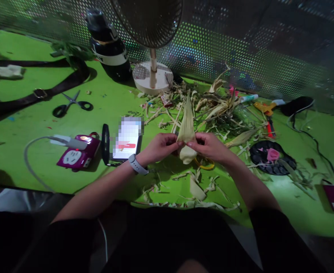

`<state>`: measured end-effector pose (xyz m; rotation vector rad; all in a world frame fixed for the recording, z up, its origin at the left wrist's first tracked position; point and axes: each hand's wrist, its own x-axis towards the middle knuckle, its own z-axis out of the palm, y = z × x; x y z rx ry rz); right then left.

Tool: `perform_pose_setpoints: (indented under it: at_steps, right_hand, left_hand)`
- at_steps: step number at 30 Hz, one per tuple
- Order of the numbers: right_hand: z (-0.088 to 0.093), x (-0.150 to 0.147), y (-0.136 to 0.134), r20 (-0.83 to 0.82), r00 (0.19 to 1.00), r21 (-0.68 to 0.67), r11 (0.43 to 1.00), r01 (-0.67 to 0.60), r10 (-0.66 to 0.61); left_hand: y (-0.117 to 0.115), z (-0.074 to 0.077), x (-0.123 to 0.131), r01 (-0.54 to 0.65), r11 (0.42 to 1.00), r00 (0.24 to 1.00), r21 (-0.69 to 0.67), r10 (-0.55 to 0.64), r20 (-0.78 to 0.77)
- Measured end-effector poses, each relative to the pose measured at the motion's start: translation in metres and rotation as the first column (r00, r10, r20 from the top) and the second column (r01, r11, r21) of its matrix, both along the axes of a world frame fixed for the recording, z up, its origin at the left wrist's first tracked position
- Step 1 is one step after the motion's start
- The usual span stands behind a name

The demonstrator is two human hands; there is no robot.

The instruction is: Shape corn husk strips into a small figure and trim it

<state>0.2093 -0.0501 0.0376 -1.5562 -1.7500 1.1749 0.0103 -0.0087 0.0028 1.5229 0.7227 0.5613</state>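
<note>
A pale, dried corn husk [187, 121] stands upright between my hands, its tip pointing away from me and its rounded lower end curling below my fingers. My left hand [164, 146], with a light watch on the wrist, pinches the husk's left edge. From the other side, my right hand [209, 146] grips it with the thumb across the front. Part of a yellow ring-shaped thing [206, 165] shows on the table under my right hand; the rest of it is hidden. Husk scraps [196, 187] lie just in front of me.
Behind my hands spreads a heap of dried husks and green strands [223, 106]. A fan [152, 77] and dark bottle [112, 57] stand at the back. Leftward are scissors [71, 103], a lit phone [127, 138] and a purple power strip [80, 151]. A black tray [259, 163] sits right.
</note>
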Motion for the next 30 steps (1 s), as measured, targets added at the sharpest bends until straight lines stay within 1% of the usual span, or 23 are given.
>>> perform_pose_setpoints:
  at_steps: [2, 5, 7, 9, 11, 13, 15, 17, 19, 21, 23, 24, 25, 27, 28, 29, 30]
  right_hand:
    - [0.001, 0.0, 0.0, 0.066, 0.997, 0.014, 0.999, -0.032, 0.031]
    - [0.001, -0.002, -0.003, 0.228, 0.972, 0.077, 0.995, -0.07, 0.051]
    - [-0.001, -0.007, -0.006, 0.371, 0.928, 0.143, 0.985, -0.099, 0.04]
    - [-0.005, -0.015, -0.011, 0.518, 0.856, 0.223, 0.966, -0.135, 0.0]
    - [-0.009, -0.022, -0.016, 0.639, 0.768, 0.286, 0.941, -0.181, -0.046]
    - [-0.013, -0.027, -0.019, 0.717, 0.693, 0.315, 0.922, -0.226, -0.075]
    - [-0.014, -0.03, -0.021, 0.757, 0.649, 0.318, 0.912, -0.26, -0.079]
    - [-0.015, -0.031, -0.022, 0.771, 0.633, 0.32, 0.905, -0.28, -0.076]
    - [-0.015, -0.033, -0.025, 0.767, 0.639, 0.329, 0.896, -0.298, -0.069]
    - [-0.015, -0.038, -0.03, 0.746, 0.665, 0.339, 0.88, -0.333, -0.036]
    - [-0.012, -0.042, -0.035, 0.701, 0.713, 0.359, 0.857, -0.37, 0.014]
    - [-0.008, -0.042, -0.037, 0.662, 0.749, 0.382, 0.848, -0.367, 0.026]
    - [-0.002, -0.041, -0.039, 0.601, 0.799, 0.415, 0.841, -0.347, 0.032]
    - [0.015, -0.034, -0.045, 0.404, 0.914, 0.476, 0.85, -0.228, 0.019]
    - [0.026, -0.026, -0.049, 0.312, 0.949, 0.455, 0.869, -0.194, 0.048]
    - [0.038, -0.018, -0.054, 0.229, 0.968, 0.413, 0.891, -0.188, 0.098]
    - [0.049, -0.007, -0.059, 0.153, 0.985, 0.399, 0.908, -0.131, 0.075]
  left_hand:
    - [-0.001, 0.0, 0.0, 0.0, 0.993, 0.999, 0.118, 0.006, -0.05]
    - [-0.004, 0.001, 0.0, -0.012, 0.958, 0.991, 0.285, 0.05, -0.127]
    - [-0.007, 0.002, 0.001, -0.035, 0.922, 0.98, 0.385, 0.107, -0.167]
    - [-0.012, 0.003, 0.003, -0.052, 0.886, 0.963, 0.461, 0.168, -0.213]
    - [-0.017, 0.003, 0.005, -0.047, 0.862, 0.938, 0.505, 0.213, -0.275]
    - [-0.021, 0.002, 0.007, -0.033, 0.844, 0.907, 0.535, 0.251, -0.339]
    - [-0.023, 0.002, 0.008, -0.014, 0.83, 0.881, 0.558, 0.273, -0.386]
    - [-0.024, 0.0, 0.008, 0.014, 0.819, 0.87, 0.573, 0.272, -0.411]
    - [-0.022, -0.001, 0.008, 0.052, 0.813, 0.865, 0.581, 0.254, -0.433]
    - [-0.02, -0.002, 0.008, 0.077, 0.815, 0.846, 0.575, 0.252, -0.471]
    - [-0.017, -0.002, 0.008, 0.07, 0.817, 0.825, 0.572, 0.275, -0.493]
    - [-0.014, -0.002, 0.007, 0.052, 0.812, 0.818, 0.581, 0.299, -0.491]
    - [-0.011, -0.001, 0.005, 0.025, 0.8, 0.812, 0.6, 0.334, -0.479]
    - [-0.004, 0.001, 0.001, -0.03, 0.761, 0.795, 0.648, 0.411, -0.446]
    - [0.001, 0.002, -0.001, -0.065, 0.737, 0.774, 0.672, 0.462, -0.433]
    - [0.005, 0.002, -0.004, -0.08, 0.734, 0.765, 0.675, 0.479, -0.431]
    - [0.01, 0.003, -0.006, -0.105, 0.734, 0.751, 0.671, 0.501, -0.431]
